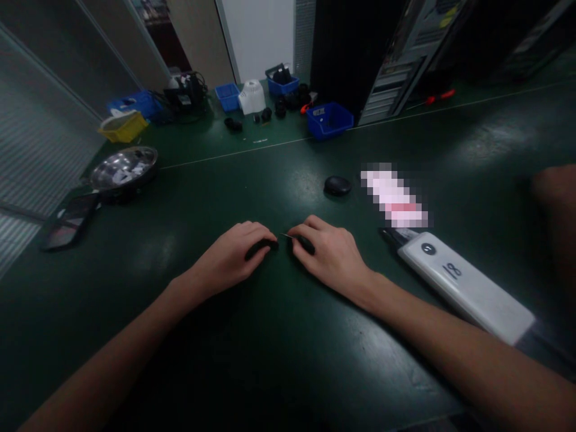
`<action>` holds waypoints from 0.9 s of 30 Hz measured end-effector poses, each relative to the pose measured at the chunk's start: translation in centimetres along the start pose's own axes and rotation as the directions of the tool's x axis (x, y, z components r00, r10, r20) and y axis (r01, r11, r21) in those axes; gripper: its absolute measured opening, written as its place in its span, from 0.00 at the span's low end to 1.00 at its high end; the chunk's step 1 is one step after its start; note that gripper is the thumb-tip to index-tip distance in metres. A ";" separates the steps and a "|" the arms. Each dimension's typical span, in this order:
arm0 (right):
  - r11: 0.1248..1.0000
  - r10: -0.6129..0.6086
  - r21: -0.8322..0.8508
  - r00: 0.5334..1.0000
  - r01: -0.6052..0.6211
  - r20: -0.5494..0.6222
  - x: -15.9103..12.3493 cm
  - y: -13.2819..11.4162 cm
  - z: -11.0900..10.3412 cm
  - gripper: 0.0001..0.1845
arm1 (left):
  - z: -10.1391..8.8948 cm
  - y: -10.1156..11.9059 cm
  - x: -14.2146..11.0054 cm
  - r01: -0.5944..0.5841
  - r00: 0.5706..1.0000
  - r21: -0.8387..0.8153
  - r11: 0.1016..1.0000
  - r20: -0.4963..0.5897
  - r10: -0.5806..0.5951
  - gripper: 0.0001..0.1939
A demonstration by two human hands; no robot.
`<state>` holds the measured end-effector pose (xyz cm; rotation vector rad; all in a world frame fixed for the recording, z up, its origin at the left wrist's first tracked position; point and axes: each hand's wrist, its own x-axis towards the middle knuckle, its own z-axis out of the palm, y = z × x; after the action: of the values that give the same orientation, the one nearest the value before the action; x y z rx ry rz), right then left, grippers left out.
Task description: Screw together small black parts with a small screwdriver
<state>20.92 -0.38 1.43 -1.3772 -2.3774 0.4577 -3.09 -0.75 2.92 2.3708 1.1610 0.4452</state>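
Over the middle of the green counter (193, 204), well in from its left edge, I see two bare hands facing each other, their fingertips near but apart. The left hand (240, 249) has its grip closed on a small dark piece (263, 243), pinched between thumb and fingers. The right hand (330, 249) has its grip clamped on a black piece (305, 243), and a thin, pale sliver (286, 235) points from it towards the left hand; I can't tell whether the sliver is fixed to it. Just beyond the right hand sits a rounded black object (337, 185). To its right, a blurred pink patch (393, 195) hides whatever is there, and nearer me lies a long white device (465, 285) marked 18, beside the right forearm. Another person's hand (555, 183), blurred, shows at the far right. Towards the counter's left edge are a metal bowl (123, 168) with white bits inside and a flat dark object (72, 222). Along the far side stand a yellow bin (123, 128), a white vented housing (252, 98) and a deep blue bin (330, 122)
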 end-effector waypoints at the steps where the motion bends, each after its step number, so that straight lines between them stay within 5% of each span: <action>1: 1.000 0.003 0.001 1.000 -0.003 0.001 0.0 0.0 0.0 0.14 | -0.1 -0.1 -0.2 -0.008 1.000 0.003 1.000 0.004 0.008 0.12; 10: 1.000 0.013 0.003 1.000 -0.013 0.005 0.1 -0.1 -0.1 0.14 | 0.0 -0.8 -0.5 -0.042 0.999 -0.046 0.998 -0.004 0.041 0.12; 17: 1.000 0.013 0.019 1.000 -0.013 -0.001 0.1 0.0 0.0 0.14 | 0.2 -1.7 -0.3 -0.050 0.999 0.146 0.988 0.001 0.050 0.15; 22: 0.999 0.008 0.043 1.000 -0.008 -0.008 0.1 0.1 0.0 0.15 | -2.9 -7.5 -1.5 0.156 0.982 0.262 0.952 -0.147 -0.120 0.17; 27: 0.998 0.003 0.061 1.000 -0.002 -0.007 0.1 0.1 -0.1 0.14 | -7.6 -14.4 -5.9 0.476 0.868 0.353 0.806 -0.333 -0.368 0.22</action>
<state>21.02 -0.24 1.46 -1.3528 -2.3365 0.5208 -19.63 4.22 1.15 2.3269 2.0385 0.3649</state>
